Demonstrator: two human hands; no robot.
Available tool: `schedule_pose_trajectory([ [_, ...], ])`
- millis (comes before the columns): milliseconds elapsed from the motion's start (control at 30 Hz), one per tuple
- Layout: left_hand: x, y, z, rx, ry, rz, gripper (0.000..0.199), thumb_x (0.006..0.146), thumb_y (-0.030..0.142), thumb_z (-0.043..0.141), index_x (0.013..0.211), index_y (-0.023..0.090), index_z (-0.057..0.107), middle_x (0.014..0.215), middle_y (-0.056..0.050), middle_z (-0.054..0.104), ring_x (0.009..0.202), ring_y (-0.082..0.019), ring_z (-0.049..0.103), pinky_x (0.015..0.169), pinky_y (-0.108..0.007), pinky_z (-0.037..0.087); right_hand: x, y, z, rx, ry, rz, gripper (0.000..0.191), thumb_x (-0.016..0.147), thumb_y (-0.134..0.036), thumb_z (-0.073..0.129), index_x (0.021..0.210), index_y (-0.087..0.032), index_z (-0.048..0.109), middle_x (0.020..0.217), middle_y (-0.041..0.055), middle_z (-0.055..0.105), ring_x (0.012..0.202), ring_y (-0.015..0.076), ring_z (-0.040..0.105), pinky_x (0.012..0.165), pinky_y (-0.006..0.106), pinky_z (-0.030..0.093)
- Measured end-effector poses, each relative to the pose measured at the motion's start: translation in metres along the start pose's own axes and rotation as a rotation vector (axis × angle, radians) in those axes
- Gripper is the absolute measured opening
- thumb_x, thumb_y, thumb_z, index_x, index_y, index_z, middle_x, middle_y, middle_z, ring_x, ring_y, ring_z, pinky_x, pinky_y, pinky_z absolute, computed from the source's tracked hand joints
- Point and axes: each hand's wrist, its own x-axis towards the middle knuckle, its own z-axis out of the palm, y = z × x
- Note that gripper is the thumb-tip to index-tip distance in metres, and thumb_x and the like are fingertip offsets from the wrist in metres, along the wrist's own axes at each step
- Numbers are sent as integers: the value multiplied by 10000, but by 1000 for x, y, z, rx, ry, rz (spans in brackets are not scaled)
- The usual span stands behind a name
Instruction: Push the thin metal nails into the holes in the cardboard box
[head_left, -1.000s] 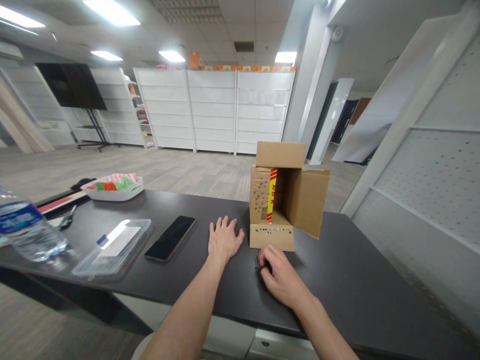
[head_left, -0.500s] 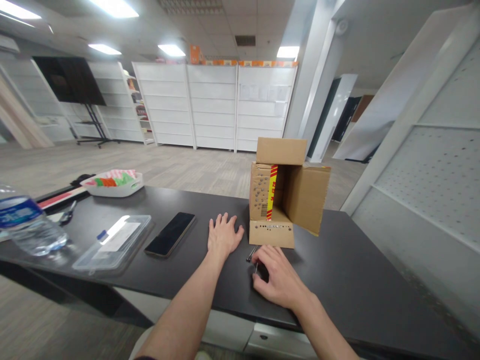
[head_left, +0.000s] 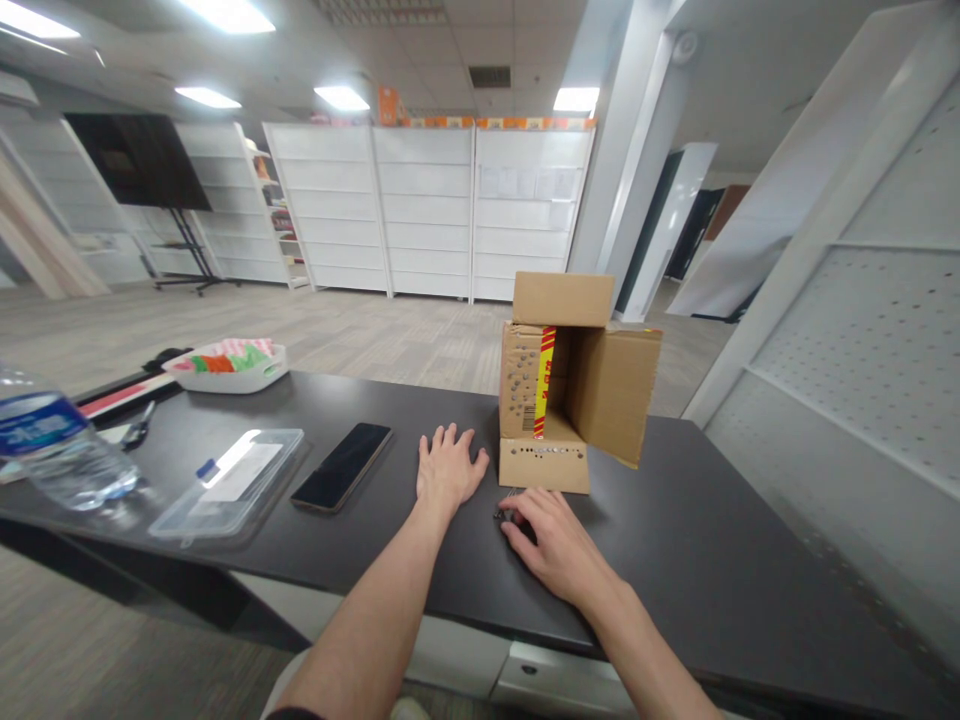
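Note:
My left hand [head_left: 450,470] lies flat on the dark tabletop with its fingers spread, holding nothing, between the phone and the cardboard box. My right hand [head_left: 553,540] is just in front of the box, thumb and fingers curled together over a few thin metal screws [head_left: 498,515]. Its fingertips close on one of them, mostly hidden by the fingers. The open cardboard box [head_left: 519,385] lies on its side, its opening toward me. Its lower flap [head_left: 544,472] slopes down to the table and has a row of small holes with shiny spots.
A black phone [head_left: 341,468], a clear plastic case [head_left: 229,485], a water bottle [head_left: 56,450] and a white basket [head_left: 225,370] of colourful packets stand on the left of the table. The box's side flap [head_left: 619,395] sticks out rightward. A perforated white panel [head_left: 870,350] borders the right.
My right hand's thumb and fingers have drawn closer together and shifted slightly left and up, toward the screws by the flap. My left hand and the box stay in place.

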Motion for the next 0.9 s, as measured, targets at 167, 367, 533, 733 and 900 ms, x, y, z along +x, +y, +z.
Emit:
schedule_pose_trajectory([
  [167, 0, 0, -1, 4, 13, 8, 503, 868, 487, 372, 1290, 262, 527, 1401, -88, 453, 1311, -291, 344, 1075, -501, 232, 0, 1, 1, 30, -6, 1, 197, 896, -227, 524, 1082, -221, 588, 944, 53, 621, 911, 212, 552, 799, 346, 390],
  [367, -1, 1, -3, 14, -12, 4, 502, 874, 486, 358, 1298, 269, 515, 1412, -78, 441, 1319, -288, 328, 1083, -505, 210, 1, 0, 1, -6, -42, -5, 279, 925, -205, 471, 1191, -231, 550, 1012, 58, 610, 969, 208, 540, 835, 333, 377],
  [533, 0, 0, -2, 18, -7, -1, 499, 872, 488, 368, 1300, 276, 514, 1412, -71, 442, 1318, -284, 329, 1085, -498, 212, 3, 0, 0, -46, -67, -5, 236, 943, -237, 466, 1152, -253, 574, 984, 39, 598, 929, 184, 542, 815, 314, 373],
  [733, -1, 2, -5, 24, -30, -6, 497, 873, 480, 369, 1299, 270, 516, 1416, -78, 439, 1319, -282, 332, 1086, -504, 211, 2, -1, 1, -33, -28, 12, 133, 939, -253, 487, 992, -243, 609, 945, 23, 594, 914, 173, 544, 801, 311, 368],
  [900, 0, 1, -5, 23, -12, 2, 499, 871, 483, 369, 1292, 265, 524, 1402, -85, 454, 1313, -285, 345, 1079, -508, 228, 2, 0, 2, -13, -6, 36, 92, 913, -233, 523, 955, -235, 605, 932, 17, 584, 912, 170, 539, 797, 309, 366],
])
